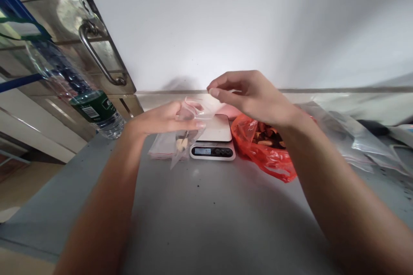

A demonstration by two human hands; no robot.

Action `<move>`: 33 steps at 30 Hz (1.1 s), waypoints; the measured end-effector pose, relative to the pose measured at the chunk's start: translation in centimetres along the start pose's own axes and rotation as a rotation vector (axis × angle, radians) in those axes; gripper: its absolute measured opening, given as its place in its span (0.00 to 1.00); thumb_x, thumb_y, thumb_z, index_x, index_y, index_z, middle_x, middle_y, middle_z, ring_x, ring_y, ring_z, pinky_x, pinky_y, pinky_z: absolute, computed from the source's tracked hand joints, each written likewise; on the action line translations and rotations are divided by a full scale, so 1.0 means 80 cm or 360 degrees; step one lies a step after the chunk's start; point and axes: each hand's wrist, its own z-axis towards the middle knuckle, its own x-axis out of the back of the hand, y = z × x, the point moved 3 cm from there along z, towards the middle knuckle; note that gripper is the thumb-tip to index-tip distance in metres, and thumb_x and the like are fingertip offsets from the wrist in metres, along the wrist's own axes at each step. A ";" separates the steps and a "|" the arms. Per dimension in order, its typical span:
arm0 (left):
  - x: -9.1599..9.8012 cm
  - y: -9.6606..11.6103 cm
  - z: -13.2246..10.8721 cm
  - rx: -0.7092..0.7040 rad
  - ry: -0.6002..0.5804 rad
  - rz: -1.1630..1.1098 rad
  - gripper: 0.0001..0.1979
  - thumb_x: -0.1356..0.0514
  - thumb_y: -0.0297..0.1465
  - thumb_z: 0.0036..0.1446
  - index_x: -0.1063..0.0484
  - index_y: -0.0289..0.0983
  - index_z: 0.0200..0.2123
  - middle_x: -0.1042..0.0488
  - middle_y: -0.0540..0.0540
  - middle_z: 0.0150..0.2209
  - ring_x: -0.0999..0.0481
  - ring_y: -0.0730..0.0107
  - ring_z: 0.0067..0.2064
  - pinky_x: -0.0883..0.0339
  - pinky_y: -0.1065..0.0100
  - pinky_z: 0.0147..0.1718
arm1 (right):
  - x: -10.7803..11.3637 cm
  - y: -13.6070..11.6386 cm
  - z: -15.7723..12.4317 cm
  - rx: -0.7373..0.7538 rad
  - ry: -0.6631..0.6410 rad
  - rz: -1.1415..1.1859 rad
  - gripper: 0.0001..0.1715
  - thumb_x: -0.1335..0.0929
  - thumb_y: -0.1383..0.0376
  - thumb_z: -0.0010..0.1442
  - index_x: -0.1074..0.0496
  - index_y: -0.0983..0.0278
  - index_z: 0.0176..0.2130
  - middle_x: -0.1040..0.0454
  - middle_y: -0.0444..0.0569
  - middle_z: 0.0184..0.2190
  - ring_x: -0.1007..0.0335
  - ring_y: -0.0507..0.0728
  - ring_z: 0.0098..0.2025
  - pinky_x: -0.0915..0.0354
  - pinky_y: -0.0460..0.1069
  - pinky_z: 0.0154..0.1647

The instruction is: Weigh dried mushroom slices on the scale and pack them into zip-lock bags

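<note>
- We find the left hand (161,121) gripping a clear bag (196,114) between thumb and fingers, beside and partly over the scale (213,151); a pale piece (182,143) shows low in it.
- The right hand (258,96) arches above, thumb and fingertips drawn close; we cannot tell whether they pinch anything.
- Risk: the bag's thin mouth could fold shut under a loose grip, so a piece might drop outside.
- Risk: should bag or wrist press the scale's plate, its reading would be false; we cannot read the digits surely.
- Risk: the right forearm passes over the open red bag (279,167); a snag could spill its dark pieces.
- Surface: grey tabletop (193,219), dotted with dark specks; flat clear bags (355,142) lie right.
- Room: white wall (226,21) behind; at left, a bottle (93,101) and metal door (69,13).
</note>
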 end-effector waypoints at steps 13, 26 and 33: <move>-0.014 0.009 0.016 -0.0188 0.0285 -0.0628 0.25 0.37 0.54 0.62 0.19 0.42 0.50 0.16 0.40 0.52 0.19 0.48 0.58 0.21 0.55 0.52 | 0.025 -0.035 -0.022 0.0181 0.0053 -0.0119 0.07 0.25 0.61 0.60 0.25 0.58 0.31 0.22 0.55 0.51 0.28 0.66 0.60 0.27 0.58 0.55; 0.002 0.030 0.006 -0.0360 0.0809 -0.0441 0.10 0.29 0.38 0.55 0.14 0.37 0.35 0.14 0.44 0.33 0.14 0.60 0.38 0.19 0.65 0.36 | 0.049 -0.023 -0.036 -0.0195 -0.0013 -0.0342 0.10 0.25 0.57 0.59 0.24 0.58 0.39 0.26 0.44 0.26 0.33 0.56 0.29 0.36 0.53 0.32; 0.003 0.033 0.002 -0.0339 0.0830 -0.0437 0.10 0.30 0.38 0.54 0.15 0.37 0.33 0.14 0.44 0.33 0.14 0.61 0.36 0.18 0.65 0.36 | 0.060 -0.008 -0.035 -0.0354 -0.0192 -0.0422 0.13 0.25 0.54 0.56 0.22 0.60 0.32 0.23 0.48 0.27 0.32 0.56 0.30 0.36 0.53 0.32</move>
